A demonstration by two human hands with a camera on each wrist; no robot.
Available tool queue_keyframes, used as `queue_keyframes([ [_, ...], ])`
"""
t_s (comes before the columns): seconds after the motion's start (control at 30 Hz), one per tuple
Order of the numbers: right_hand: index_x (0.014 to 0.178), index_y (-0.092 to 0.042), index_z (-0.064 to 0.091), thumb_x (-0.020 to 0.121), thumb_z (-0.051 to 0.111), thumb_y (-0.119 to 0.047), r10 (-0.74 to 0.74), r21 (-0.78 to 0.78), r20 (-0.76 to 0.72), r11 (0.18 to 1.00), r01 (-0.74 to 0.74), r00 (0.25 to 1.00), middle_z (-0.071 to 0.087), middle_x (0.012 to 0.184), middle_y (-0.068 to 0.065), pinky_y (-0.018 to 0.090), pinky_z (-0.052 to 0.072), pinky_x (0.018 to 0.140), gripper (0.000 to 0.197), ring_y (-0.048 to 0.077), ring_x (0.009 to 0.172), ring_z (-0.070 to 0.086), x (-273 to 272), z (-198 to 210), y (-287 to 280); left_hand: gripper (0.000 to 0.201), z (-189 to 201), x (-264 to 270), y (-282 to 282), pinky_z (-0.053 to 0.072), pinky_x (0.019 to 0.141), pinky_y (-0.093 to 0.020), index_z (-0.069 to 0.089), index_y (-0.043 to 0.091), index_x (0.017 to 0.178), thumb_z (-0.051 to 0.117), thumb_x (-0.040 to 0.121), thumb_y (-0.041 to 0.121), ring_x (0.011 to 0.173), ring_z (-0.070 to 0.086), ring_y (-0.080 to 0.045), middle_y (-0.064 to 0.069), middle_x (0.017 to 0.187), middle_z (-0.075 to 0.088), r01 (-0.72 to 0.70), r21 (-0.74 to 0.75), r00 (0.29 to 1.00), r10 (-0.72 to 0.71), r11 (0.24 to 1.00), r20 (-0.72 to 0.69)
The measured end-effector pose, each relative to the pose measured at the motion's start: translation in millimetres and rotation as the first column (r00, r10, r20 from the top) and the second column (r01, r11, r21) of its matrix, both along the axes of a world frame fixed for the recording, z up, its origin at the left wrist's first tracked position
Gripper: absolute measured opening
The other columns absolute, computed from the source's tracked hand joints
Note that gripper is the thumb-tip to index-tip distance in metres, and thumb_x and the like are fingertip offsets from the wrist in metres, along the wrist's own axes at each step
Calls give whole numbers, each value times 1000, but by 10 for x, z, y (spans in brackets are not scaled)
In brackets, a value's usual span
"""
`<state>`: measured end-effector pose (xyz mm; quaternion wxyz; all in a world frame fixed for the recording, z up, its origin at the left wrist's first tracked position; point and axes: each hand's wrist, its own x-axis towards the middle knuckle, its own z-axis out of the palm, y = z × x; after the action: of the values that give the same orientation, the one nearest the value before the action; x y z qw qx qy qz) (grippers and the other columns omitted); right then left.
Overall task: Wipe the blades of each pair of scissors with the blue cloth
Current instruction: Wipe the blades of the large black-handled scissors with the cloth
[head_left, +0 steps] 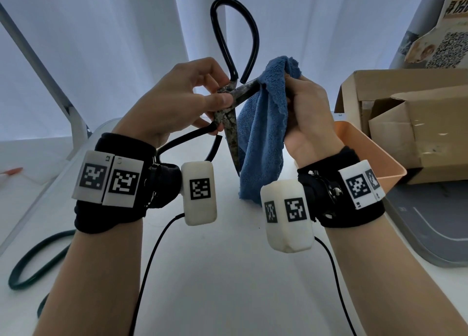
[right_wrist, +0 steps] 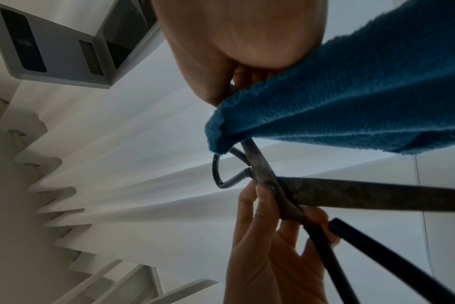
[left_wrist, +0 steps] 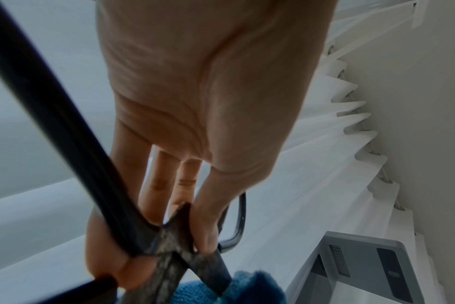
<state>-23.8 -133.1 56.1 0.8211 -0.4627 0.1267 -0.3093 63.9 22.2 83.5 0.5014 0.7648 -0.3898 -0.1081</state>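
Rusty, pitted scissors (head_left: 229, 122), open; blue cloth (head_left: 263, 133) covers one blade.

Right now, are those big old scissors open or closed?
Open. The scissors are held at the pivot, one blade pointing down, the other angling into the blue cloth.

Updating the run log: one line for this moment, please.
left hand: pinches scissors at pivot | right hand: blue cloth wrapped over one blade | scissors open, held up

Cardboard box (head_left: 415, 122), orange bin (head_left: 374, 158)
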Motion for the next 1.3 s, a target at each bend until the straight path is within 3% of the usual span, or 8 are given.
queue_keyframes([
  [0.13, 84, -8, 65, 95, 60, -6, -34, 29, 1, 999, 34, 999, 63, 65, 6, 29, 55, 60, 12, 20, 58, 61, 39, -14, -15, 11, 17, 17, 36, 62, 63, -36, 63, 11, 103, 68, 93, 11, 68, 71, -26, -8, 96, 63, -2, 18, 1000, 2, 1000, 9],
  [0.3, 84, -10, 57, 92, 66, -15, -75, 168, 24, 983, 69, 997, 55, 59, 0, 27, 52, 57, 13, 13, 52, 60, -6, -35, -307, 8, 35, 115, 193, 62, 62, -33, 65, 14, 100, 68, 93, 10, 65, 70, -23, -6, 95, 63, -51, 45, 999, 50, 998, 22],
  [0.4, 98, -11, 54, 96, 60, -11, -52, 17, -1, 999, 52, 999, 58, 64, 0, 27, 50, 55, 6, 11, 53, 59, -46, -58, -336, 6, 50, 171, 269, 62, 62, -33, 63, 14, 96, 65, 95, 9, 64, 68, -20, -5, 93, 63, -142, -58, 990, 141, 988, -22],
  [0.5, 120, -16, 46, 95, 55, 5, 6, -174, -73, 985, -18, 997, 60, 75, 3, 21, 46, 47, 34, 7, 49, 57, -46, -50, -186, 4, 77, 185, 279, 59, 61, -29, 60, 12, 97, 62, 97, 9, 63, 68, -16, -4, 86, 63, -224, -183, 974, 213, 957, -77],
  [0.7, 103, -9, 55, 89, 49, 14, 120, -466, -168, 865, -186, 978, 57, 98, 15, 35, 61, 76, 27, 21, 78, 66, -11, -28, -70, 4, 127, 181, 297, 60, 66, -33, 58, 10, 96, 58, 99, 8, 68, 69, -18, -3, 79, 66, -318, -357, 944, 260, 878, -202],
  [0.8, 107, -5, 66, 89, 59, 6, 132, -591, -248, 765, -258, 960, 67, 112, 17, 36, 58, 93, 23, 26, 101, 70, 4, -70, -97, 3, 135, 168, 296, 60, 67, -33, 56, 6, 102, 55, 99, 6, 68, 70, -19, -2, 76, 67, -335, -384, 935, 254, 861, -246],
  [0.93, 103, -14, 77, 91, 69, -17, 145, -646, -536, 563, -515, 832, 77, 100, 3, 35, 55, 99, 15, 17, 104, 70, 7, -164, -116, 4, 126, 170, 281, 61, 66, -34, 55, 5, 102, 56, 98, 5, 66, 69, -20, -7, 81, 65, -365, -382, 925, 282, 849, -257],
  [1.3, 111, -14, 59, 90, 72, -33, 52, -627, -628, 557, -545, 776, 72, 104, 5, 36, 62, 84, 31, 15, 99, 70, 36, -264, -167, 9, 136, 231, 308, 60, 68, -36, 54, 7, 91, 48, 95, 3, 63, 64, -21, 1, 65, 62, -461, -540, 879, 279, 704, -387],
])
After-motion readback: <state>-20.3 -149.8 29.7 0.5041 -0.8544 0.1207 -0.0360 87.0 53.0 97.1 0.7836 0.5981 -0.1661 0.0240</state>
